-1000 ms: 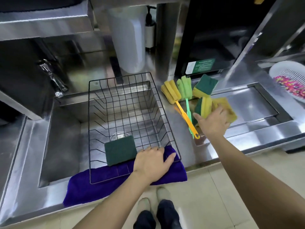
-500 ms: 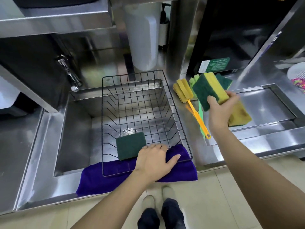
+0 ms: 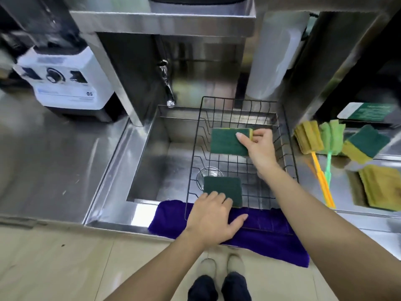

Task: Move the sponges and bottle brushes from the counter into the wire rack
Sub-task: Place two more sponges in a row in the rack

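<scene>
A black wire rack (image 3: 196, 161) sits over the sink. My right hand (image 3: 258, 144) holds a green-and-yellow sponge (image 3: 226, 141) inside the rack, near its far side. A second green sponge (image 3: 222, 189) lies at the rack's near edge. My left hand (image 3: 213, 216) rests flat on the rack's front rim and the purple cloth (image 3: 260, 237), fingers spread. On the counter to the right lie a yellow bottle brush (image 3: 309, 141), a green bottle brush (image 3: 332, 137), a green-and-yellow sponge (image 3: 364, 145) and a yellow sponge (image 3: 382, 187).
The steel sink (image 3: 156, 157) lies under the rack, with a tap (image 3: 167, 88) at the back. A white blender base (image 3: 65, 81) stands at the far left. A white container (image 3: 275, 55) stands behind the rack. A recessed steel tray (image 3: 353, 192) is at the right.
My right hand picked a green-and-yellow sponge from the counter and carried it left into the rack. The view swung left. My left hand stayed on the rack's front.
</scene>
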{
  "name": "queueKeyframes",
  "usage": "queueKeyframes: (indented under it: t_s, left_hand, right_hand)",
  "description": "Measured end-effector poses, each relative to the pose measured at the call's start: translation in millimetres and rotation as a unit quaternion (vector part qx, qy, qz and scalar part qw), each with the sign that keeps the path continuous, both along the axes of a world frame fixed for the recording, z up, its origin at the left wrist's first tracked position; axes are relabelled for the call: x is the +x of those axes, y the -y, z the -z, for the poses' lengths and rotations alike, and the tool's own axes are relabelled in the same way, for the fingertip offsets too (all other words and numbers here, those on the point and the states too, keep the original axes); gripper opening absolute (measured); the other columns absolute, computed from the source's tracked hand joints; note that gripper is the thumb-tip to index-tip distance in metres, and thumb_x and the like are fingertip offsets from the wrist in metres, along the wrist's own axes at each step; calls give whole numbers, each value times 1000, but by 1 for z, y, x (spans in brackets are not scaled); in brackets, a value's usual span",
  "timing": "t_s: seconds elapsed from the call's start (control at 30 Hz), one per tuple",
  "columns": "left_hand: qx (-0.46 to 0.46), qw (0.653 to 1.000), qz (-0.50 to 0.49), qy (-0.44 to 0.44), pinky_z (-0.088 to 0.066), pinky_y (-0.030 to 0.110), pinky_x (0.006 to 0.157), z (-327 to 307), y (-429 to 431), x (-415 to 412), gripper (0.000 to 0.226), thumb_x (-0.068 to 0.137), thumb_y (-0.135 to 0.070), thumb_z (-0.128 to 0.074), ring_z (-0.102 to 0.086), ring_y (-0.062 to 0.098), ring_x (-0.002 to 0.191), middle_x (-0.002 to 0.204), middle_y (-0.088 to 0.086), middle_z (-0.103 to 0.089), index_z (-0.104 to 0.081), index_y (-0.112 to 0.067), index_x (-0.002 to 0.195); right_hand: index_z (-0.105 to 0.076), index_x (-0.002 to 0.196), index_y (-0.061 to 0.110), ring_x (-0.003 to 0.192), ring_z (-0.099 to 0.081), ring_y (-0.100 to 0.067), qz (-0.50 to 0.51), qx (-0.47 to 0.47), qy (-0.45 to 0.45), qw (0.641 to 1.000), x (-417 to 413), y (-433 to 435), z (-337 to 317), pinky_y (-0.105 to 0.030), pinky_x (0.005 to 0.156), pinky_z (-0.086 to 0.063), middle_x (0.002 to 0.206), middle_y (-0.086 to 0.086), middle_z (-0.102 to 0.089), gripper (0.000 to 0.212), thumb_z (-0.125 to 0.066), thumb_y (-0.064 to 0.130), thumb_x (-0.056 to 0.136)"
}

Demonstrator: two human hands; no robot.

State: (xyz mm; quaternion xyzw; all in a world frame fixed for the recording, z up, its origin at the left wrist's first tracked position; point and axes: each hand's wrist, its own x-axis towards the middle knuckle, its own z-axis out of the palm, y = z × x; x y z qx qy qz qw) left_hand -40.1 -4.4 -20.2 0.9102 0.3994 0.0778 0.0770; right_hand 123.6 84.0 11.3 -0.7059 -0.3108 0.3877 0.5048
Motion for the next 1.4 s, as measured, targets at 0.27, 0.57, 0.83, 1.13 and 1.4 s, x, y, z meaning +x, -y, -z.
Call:
queueKeyframes:
  t_s: [0.27, 0.57, 0.83, 1.13, 1.4]
  left_hand:
    - [-11, 1000, 0, -4, -42, 38, 72, 2, -2, -2, 61, 87, -58, -26, -54, 24, 75, 77, 6, -62, -63, -10, 81]
    - [10, 1000, -6, 10, -43, 33, 64, 6, -3, -1, 54, 86, -56, -33, -53, 22, 64, 64, 2, -59, -60, -12, 68]
    - [33, 999, -7, 23, -43, 32, 62, 8, -2, 0, 52, 86, -55, -35, -52, 22, 62, 61, 2, -57, -58, -13, 66]
    - [53, 998, 25, 17, -41, 34, 62, 4, 0, 9, 49, 86, -56, -38, -46, 21, 66, 69, 2, -52, -56, -12, 73]
    - [28, 994, 103, 9, -41, 32, 62, -1, 12, 54, 49, 86, -57, -38, -49, 20, 67, 70, 0, -56, -57, -14, 74]
  right_hand:
    - [-43, 102, 9, 97, -53, -24, -22, -97, -34, 994, -8, 2, 35, -43, 86, -47, 108, -12, -54, 32, -65, 27, 86]
    - [-43, 105, 8, 74, -54, -12, -146, -163, -30, 975, -3, 8, 37, -32, 68, -44, 88, -2, -55, 27, -60, 23, 90]
    - [-48, 130, 7, 122, -48, -32, -208, -242, 194, 928, 2, 5, 37, -45, 102, -42, 135, -15, -50, 62, -59, 48, 84]
    - [-50, 125, 6, 120, -49, -28, -112, -174, 141, 968, 17, 11, 23, -36, 101, -40, 135, -15, -48, 47, -59, 34, 88]
    - [-35, 138, 12, 112, -52, -22, 7, -55, 161, 985, 64, 32, -13, -30, 92, -40, 131, -14, -52, 57, -60, 25, 89]
